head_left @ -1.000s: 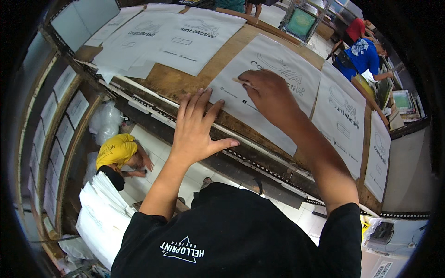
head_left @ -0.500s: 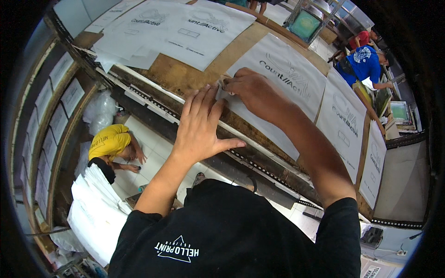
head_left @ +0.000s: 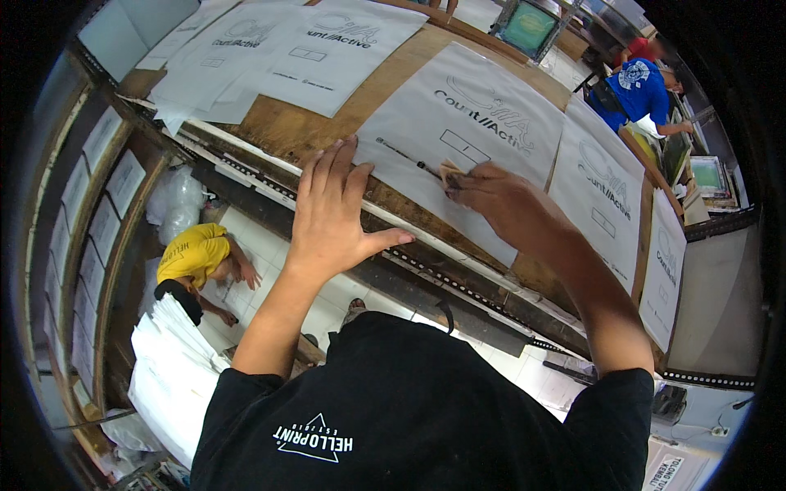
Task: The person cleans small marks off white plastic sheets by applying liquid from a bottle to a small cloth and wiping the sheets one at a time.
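The left hand, open, thumb out, holds nothing at the left edge of the sheet; the right hand pinches a tan rag over the sheet, flat on the table. Far right, a person in blue bends.

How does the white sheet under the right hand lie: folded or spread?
Spread: the white sheet lies flat on the brown table, printed side up, no fold showing.

We see white sheets patterned in black, a brown tabletop, 1 yellow shirt, 1 blue shirt.
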The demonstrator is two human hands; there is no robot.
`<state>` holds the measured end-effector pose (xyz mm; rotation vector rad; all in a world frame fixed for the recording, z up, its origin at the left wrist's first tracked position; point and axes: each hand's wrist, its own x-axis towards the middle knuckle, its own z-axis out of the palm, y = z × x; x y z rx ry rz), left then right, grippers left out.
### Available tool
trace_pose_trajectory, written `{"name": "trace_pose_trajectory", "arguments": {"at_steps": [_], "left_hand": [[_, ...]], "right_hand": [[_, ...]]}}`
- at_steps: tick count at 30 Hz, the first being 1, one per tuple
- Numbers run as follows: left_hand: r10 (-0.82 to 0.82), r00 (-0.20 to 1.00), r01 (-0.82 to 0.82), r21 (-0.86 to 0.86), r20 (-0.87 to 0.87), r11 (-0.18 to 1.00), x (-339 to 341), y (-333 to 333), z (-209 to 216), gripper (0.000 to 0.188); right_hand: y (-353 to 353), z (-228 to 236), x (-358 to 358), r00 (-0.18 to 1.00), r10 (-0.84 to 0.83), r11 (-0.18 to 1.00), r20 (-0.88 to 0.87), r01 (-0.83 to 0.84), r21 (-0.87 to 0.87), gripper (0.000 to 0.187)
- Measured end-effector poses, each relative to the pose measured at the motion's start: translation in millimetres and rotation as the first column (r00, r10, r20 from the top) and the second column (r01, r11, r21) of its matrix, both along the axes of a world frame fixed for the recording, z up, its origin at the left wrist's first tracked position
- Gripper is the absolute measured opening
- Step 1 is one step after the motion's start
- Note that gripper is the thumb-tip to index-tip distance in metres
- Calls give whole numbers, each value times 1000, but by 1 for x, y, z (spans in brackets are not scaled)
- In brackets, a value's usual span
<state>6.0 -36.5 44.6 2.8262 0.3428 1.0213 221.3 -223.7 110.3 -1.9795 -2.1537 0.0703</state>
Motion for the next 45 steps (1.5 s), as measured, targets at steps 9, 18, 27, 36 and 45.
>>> {"name": "trace_pose_trajectory", "arguments": {"at_steps": [9,18,27,36,45], "left_hand": [[9,999,-8,36,-35,999,0,-1,0,99],[-2,1000,2,8,-6,1000,1,-1,-3,100],[-14,999,14,-3,37,1000,2,2,-12,101],[-19,998,19,12,58,1000,7,2,-8,99],[-5,997,5,2,80,1000,5,2,-10,98]], "right_hand": [[-62,21,-9,997,-26,994,71,34,-101,36],[9,30,3,925,-142,954,-352,223,202,22],[120,-21,-6,995,75,960,-61,-55,274,17],[47,-1,0,988,110,994,108,-106,-39,31],[-55,26,-17,991,42,993,128,-27,-119,42]]}}
